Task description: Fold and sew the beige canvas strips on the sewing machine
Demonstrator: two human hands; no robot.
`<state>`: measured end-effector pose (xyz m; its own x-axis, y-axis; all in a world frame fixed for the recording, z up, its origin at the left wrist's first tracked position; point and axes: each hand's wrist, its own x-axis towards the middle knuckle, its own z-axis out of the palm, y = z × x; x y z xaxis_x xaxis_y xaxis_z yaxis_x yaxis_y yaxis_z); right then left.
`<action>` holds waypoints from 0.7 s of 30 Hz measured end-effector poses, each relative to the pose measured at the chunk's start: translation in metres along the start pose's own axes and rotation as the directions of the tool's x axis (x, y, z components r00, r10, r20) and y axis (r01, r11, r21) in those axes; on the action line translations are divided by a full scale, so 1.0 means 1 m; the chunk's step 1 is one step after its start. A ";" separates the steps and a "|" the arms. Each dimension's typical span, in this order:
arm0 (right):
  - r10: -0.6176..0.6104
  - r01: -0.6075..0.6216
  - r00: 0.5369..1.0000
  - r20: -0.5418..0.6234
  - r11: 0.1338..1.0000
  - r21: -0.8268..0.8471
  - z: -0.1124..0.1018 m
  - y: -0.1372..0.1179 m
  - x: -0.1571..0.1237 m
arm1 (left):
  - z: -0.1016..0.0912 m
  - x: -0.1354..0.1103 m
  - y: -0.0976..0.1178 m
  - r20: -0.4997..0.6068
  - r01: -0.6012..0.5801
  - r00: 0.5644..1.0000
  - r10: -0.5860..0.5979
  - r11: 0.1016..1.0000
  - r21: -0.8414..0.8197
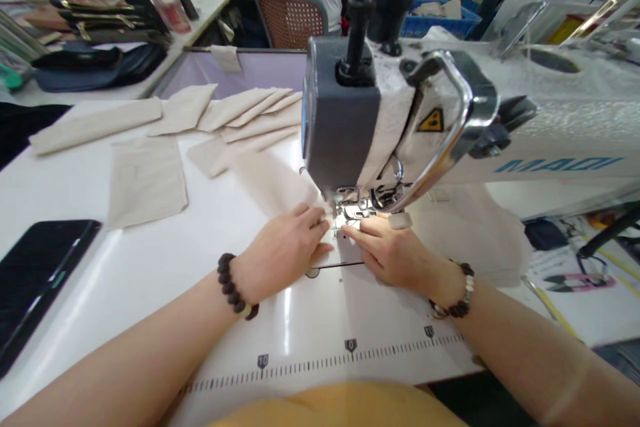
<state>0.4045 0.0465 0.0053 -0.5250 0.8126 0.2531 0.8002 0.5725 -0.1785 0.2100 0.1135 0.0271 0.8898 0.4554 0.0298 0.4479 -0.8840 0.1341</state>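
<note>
The left hand pinches soft beige cotton with fingers together; the right hand, fingers slightly apart, presses it flat beside the steel presser foot.

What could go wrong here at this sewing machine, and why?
The right hand's fingertips lie very close to the presser foot, so a finger could slip under the needle. The left hand pinches the beige fabric right at the foot, so the cloth might feed in creased or crooked.
</note>
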 end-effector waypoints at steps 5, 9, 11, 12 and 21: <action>-0.140 0.138 0.990 0.026 0.987 0.081 -0.009 0.001 -0.006 | -0.001 -0.013 0.026 0.124 -0.123 0.985 0.121 0.992 0.009; -0.210 0.201 0.976 0.063 0.971 0.131 -0.012 0.001 -0.008 | 0.002 -0.013 0.027 0.150 -0.172 0.973 0.178 0.984 -0.050; -0.233 0.220 0.969 0.083 0.965 0.145 -0.012 0.001 -0.008 | 0.000 -0.013 0.026 0.183 -0.173 0.966 0.185 0.982 -0.080; -0.240 0.226 0.966 0.092 0.963 0.145 -0.012 0.001 -0.008 | -0.002 -0.013 0.026 0.196 -0.175 0.962 0.189 0.981 -0.084; -0.188 0.183 0.979 0.075 0.981 0.070 -0.008 -0.001 -0.007 | -0.002 -0.011 0.022 0.097 -0.138 0.984 0.146 0.987 -0.084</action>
<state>0.4096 0.0396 0.0110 -0.6860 0.6965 0.2105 0.6684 0.7175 -0.1958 0.2096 0.0894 0.0315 0.9500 0.3087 -0.0476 0.3116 -0.9265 0.2111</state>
